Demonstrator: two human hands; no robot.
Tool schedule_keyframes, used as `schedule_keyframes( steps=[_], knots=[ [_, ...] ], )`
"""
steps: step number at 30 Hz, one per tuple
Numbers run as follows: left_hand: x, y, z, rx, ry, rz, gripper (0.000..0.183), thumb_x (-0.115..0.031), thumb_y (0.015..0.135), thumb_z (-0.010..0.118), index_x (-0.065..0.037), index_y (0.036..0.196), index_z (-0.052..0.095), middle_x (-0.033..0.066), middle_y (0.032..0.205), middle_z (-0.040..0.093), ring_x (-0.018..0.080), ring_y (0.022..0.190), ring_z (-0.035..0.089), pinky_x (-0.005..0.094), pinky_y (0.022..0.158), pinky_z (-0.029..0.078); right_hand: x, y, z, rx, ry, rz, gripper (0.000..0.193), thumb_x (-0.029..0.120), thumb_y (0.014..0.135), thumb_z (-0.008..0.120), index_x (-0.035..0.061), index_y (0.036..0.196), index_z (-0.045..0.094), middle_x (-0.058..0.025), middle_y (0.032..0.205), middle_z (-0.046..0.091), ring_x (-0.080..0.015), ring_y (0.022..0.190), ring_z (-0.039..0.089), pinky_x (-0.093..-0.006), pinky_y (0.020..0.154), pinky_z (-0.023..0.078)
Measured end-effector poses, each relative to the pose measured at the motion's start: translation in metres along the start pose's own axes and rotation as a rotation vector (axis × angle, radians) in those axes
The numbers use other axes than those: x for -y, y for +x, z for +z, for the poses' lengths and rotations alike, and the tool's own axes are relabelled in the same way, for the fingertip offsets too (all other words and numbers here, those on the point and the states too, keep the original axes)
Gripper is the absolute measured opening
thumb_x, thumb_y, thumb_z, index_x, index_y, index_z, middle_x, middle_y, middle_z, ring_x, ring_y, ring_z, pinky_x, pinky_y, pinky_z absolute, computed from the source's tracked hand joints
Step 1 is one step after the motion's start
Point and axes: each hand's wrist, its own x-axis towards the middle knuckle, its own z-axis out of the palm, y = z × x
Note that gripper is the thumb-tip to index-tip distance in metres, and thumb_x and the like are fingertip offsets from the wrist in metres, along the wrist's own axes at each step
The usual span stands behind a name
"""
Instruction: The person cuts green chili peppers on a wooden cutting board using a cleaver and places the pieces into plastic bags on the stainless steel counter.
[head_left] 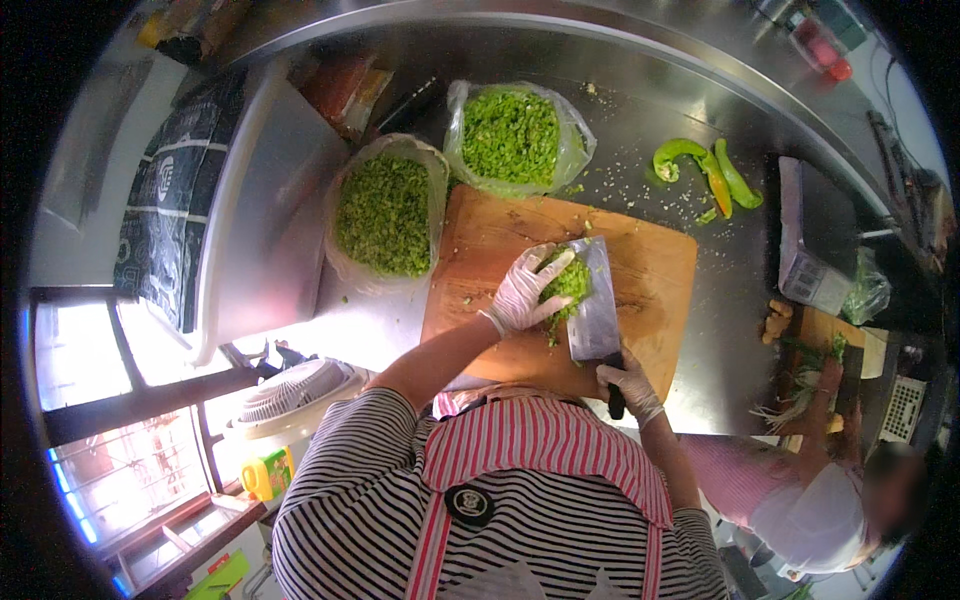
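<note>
My right hand (634, 383), in a thin clear glove, is wrapped round the dark handle of a cleaver (597, 318). Its broad blade lies flat over the wooden cutting board (655, 270), pointing away from me. Chopped green pepper (568, 280) sits in a small heap on the board and against the blade's left side. Over that heap my gloved left hand (528, 290) rests with its fingers spread, touching the pieces. Two clear plastic bags stand just beyond the board: one of finely chopped greens (385, 215) at the left, one of brighter chopped greens (510, 135) at the back.
Pieces of long green pepper (685, 155) lie at the back right among scattered pale seeds on the steel counter (640, 120). A grey container (815, 230) stands farther right. Near it, a co-worker (810, 500) reaches toward leafy stalks (800, 390). A white fan (300, 390) is at the left.
</note>
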Motion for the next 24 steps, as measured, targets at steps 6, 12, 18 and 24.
schedule_keyframes(
  steps=[6, 12, 18, 24],
  knots=[
    [-0.038, -0.011, 0.041, -0.365, -0.041, -0.338, 0.068, -0.028, 0.084, 0.073, -0.014, 0.145, 0.048, 0.0262, 0.144, 0.041, 0.0444, 0.129, 0.042, 0.0488, 0.11, 0.036, -0.021, 0.005, 0.036, 0.053, 0.04, 0.066, 0.021, 0.009, 0.089, 0.064, 0.0084, 0.104, 0.05, -0.0037, 0.065, 0.055, -0.0151, 0.049, 0.052, -0.0302, 0.046, 0.044],
    [-0.044, -0.004, 0.046, -0.54, -0.174, -0.488, 0.059, -0.019, 0.08, 0.074, -0.012, 0.136, 0.058, 0.0254, 0.142, 0.042, 0.0411, 0.13, 0.042, 0.0464, 0.11, 0.036, 0.006, 0.001, 0.069, 0.046, 0.155, 0.094, 0.015, 0.004, 0.09, 0.059, 0.0091, 0.093, 0.045, -0.0032, 0.058, 0.049, -0.0143, 0.043, 0.047, -0.0308, 0.041, 0.04],
    [-0.056, 0.046, 0.009, -0.629, -0.167, -0.295, 0.062, -0.019, 0.081, 0.074, -0.014, 0.14, 0.055, 0.0228, 0.141, 0.043, 0.041, 0.13, 0.041, 0.0489, 0.11, 0.034, 0.043, 0.012, 0.058, 0.102, 0.133, -0.042, 0.013, 0.007, 0.091, 0.062, 0.0043, 0.088, 0.05, -0.0031, 0.06, 0.054, -0.0121, 0.045, 0.05, -0.0282, 0.042, 0.041],
    [-0.006, 0.156, -0.043, -0.815, -0.204, -0.32, 0.061, -0.024, 0.085, 0.074, -0.013, 0.141, 0.052, 0.0215, 0.144, 0.04, 0.0381, 0.133, 0.038, 0.0464, 0.11, 0.034, 0.188, 0.072, 0.079, 0.147, 0.048, -0.166, 0.014, 0.007, 0.091, 0.062, 0.0051, 0.095, 0.049, -0.0028, 0.064, 0.053, -0.0128, 0.047, 0.05, -0.0282, 0.044, 0.042]
  ],
)
